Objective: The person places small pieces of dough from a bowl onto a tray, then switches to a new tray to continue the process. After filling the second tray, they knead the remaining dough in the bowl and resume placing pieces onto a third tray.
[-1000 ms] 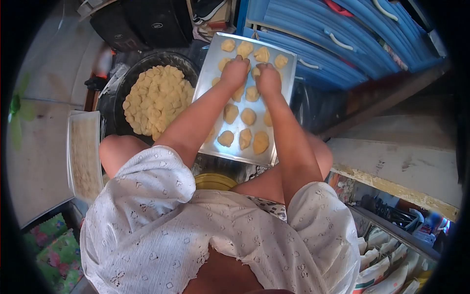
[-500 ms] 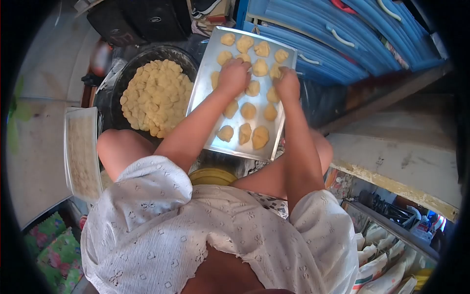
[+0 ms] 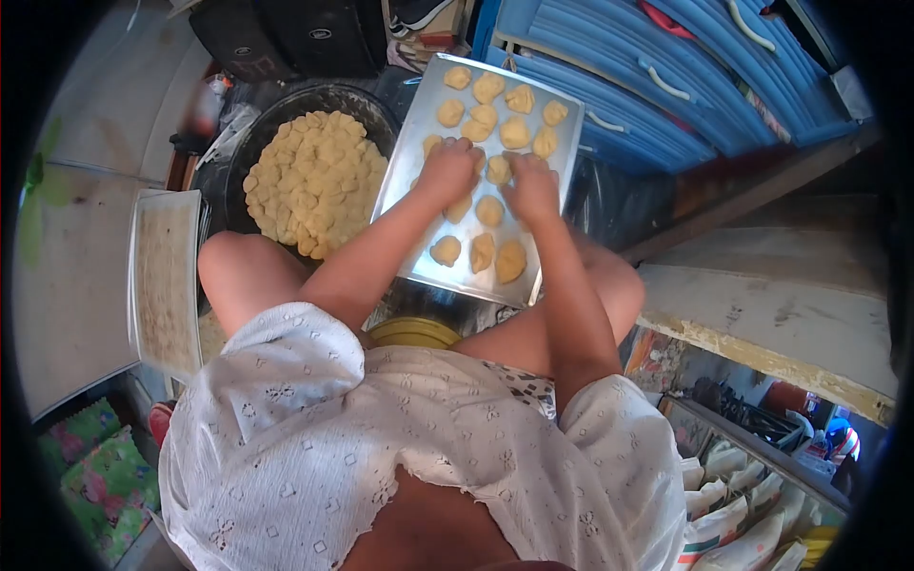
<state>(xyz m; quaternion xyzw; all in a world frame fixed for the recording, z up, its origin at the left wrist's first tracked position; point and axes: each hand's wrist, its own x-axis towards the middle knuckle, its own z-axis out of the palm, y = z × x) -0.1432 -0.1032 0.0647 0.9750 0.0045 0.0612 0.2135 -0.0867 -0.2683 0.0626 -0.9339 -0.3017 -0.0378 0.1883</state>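
A shiny metal baking tray (image 3: 425, 276) rests at a slant before my folded legs, with lumpy yellow dough pieces set out on it in rough rows. My left hand (image 3: 450, 172) is over the left-middle of the tray, fingers curled down around a dough piece mostly hidden beneath them. Just right of it, my right hand (image 3: 531, 187) closes on dough in the same row; its thumb side touches a rounded dough piece (image 3: 499, 170). Left of the tray, a wide black basin (image 3: 234, 190) holds a large heap of dough pieces (image 3: 314, 186).
Blue plastic drawers (image 3: 628, 86) stand beyond the tray at the right. Black speaker-like boxes (image 3: 314, 43) are behind the basin. A wooden shelf (image 3: 771, 295) runs along my right side, and a stained flat board (image 3: 167, 276) leans at my left. Something round and yellow (image 3: 413, 332) sits between my legs.
My right hand has moved left and slightly toward me, from the right-hand column to the middle of the tray. My left hand has shifted slightly toward me, to a lower row.
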